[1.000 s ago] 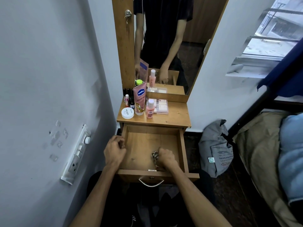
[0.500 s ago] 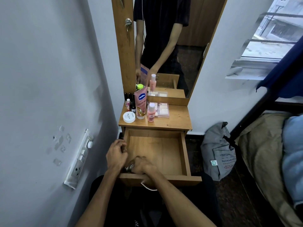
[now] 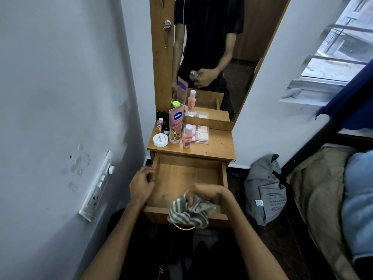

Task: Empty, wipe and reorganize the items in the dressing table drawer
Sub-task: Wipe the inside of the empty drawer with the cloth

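My right hand (image 3: 198, 194) pinches a bunched striped cloth (image 3: 189, 212) just above the front edge of the open drawer (image 3: 181, 178), the loose folds spilling over the front panel and hiding most of the handle (image 3: 182, 227). My left hand (image 3: 141, 185) sits at the drawer's left wall, fingers curled at the rim; whether they actually grip the wood I cannot tell.

The drawer floor shows bare wood, so I judge the emptying done and the wiping in hand or near its end. To finish it well, I would keep the left hand bracing that wall so the drawer cannot slide, refold the cloth to a flat pad, and run it into the back corners, not only the front.

Behind the drawer, on the tabletop (image 3: 218, 146), wait the things to go back: a white jar (image 3: 160, 140), a Vaseline tube (image 3: 176, 125), a pink bottle (image 3: 187, 136), small vials (image 3: 162, 123) and a clear case (image 3: 200, 134) touching the pink bottle's far side. The tube stands upright and looks tippy; I would lift it out first.
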`<state>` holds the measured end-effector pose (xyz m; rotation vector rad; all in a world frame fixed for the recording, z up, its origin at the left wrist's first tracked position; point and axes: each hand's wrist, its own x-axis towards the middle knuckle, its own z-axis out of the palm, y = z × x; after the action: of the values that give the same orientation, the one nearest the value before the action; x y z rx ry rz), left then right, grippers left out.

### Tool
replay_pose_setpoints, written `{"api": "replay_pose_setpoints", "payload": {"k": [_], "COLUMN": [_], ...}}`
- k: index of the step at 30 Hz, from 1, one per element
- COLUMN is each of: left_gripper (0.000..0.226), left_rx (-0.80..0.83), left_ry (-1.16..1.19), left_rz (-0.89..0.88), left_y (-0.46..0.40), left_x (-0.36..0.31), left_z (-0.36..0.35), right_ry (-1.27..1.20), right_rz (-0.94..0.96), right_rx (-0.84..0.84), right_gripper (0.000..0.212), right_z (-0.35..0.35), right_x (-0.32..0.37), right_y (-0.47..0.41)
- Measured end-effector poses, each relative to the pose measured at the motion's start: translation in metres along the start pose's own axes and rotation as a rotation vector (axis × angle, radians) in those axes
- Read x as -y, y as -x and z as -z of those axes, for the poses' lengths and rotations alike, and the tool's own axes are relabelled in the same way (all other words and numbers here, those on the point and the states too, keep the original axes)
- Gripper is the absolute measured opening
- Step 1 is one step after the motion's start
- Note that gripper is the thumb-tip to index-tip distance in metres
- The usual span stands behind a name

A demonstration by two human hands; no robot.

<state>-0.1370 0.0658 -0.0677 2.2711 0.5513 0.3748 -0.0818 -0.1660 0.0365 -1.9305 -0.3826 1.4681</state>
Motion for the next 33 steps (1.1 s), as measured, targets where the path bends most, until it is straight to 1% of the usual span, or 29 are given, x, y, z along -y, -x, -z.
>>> {"api": "replay_pose_setpoints", "payload": {"k": [2, 4, 5, 7, 8, 9, 11, 13, 16, 20, 22, 24, 26, 27, 28, 30, 31, 33], "left_gripper": [0.021, 0.025, 0.028, 0.033, 0.034, 0.034, 0.032, 0.031, 0.035, 0.034, 0.033, 0.032, 0.032, 0.032, 0.033, 0.034, 0.033, 0.03], "left_rx": [-0.019, -0.026, -0.033, -0.062, -0.081, -0.105, -0.162, -0.209, -0.251, -0.302, -0.304, -0.309, -0.329, -0.346, -0.366, -0.405, -0.416, -0.418], "left_ry": [0.063, 0.124, 0.144, 0.171, 0.191, 0.212, 0.244, 0.253, 0.274, 0.302, 0.322, 0.343, 0.37, 0.381, 0.401, 0.475, 0.507, 0.517], "left_rz": [0.027, 0.065, 0.078, 0.113, 0.143, 0.176, 0.237, 0.276, 0.311, 0.342, 0.364, 0.362, 0.363, 0.37, 0.386, 0.431, 0.45, 0.469], "left_y": [0.001, 0.002, 0.003, 0.003, 0.003, 0.003, 0.004, 0.003, 0.001, -0.003, -0.005, -0.005, -0.005, -0.004, -0.005, -0.006, -0.007, -0.008], "left_x": [-0.001, 0.0, 0.0, 0.001, 0.003, 0.004, 0.006, 0.006, 0.005, 0.006, 0.01, 0.009, 0.005, 0.005, 0.007, 0.011, 0.015, 0.02], "left_z": [0.001, 0.001, 0.002, 0.003, 0.002, 0.002, 0.001, 0.001, 0.003, 0.005, 0.004, 0.005, 0.007, 0.007, 0.007, 0.007, 0.007, 0.006], "right_ry": [0.063, 0.132, 0.094, -0.035, -0.08, -0.107, -0.026, 0.116, 0.254, 0.387, 0.47, 0.534, 0.586, 0.592, 0.588, 0.542, 0.515, 0.496], "right_rz": [-0.003, 0.105, 0.181, 0.283, 0.302, 0.33, 0.343, 0.298, 0.228, 0.224, 0.189, 0.147, 0.144, 0.157, 0.173, 0.177, 0.189, 0.214], "right_rx": [-0.029, -0.198, -0.322, -0.63, -0.758, -0.851, -0.976, -1.027, -0.981, -0.858, -0.792, -0.691, -0.575, -0.505, -0.431, -0.307, -0.276, -0.287], "right_gripper": [0.008, 0.017, 0.017, 0.016, 0.021, 0.027, 0.035, 0.043, 0.05, 0.054, 0.052, 0.049, 0.035, 0.024, 0.018, 0.021, 0.022, 0.023], "right_z": [0.003, 0.009, 0.008, 0.001, -0.006, -0.013, -0.023, -0.027, -0.035, -0.038, -0.03, -0.024, -0.029, -0.037, -0.048, -0.069, -0.076, -0.084], "right_x": [-0.008, -0.012, -0.012, 0.001, 0.011, 0.023, 0.04, 0.051, 0.063, 0.071, 0.073, 0.076, 0.079, 0.079, 0.077, 0.068, 0.063, 0.058], "right_y": [0.007, -0.005, -0.016, -0.039, -0.048, -0.057, -0.082, -0.109, -0.14, -0.161, -0.165, -0.159, -0.147, -0.138, -0.13, -0.116, -0.11, -0.103]}}
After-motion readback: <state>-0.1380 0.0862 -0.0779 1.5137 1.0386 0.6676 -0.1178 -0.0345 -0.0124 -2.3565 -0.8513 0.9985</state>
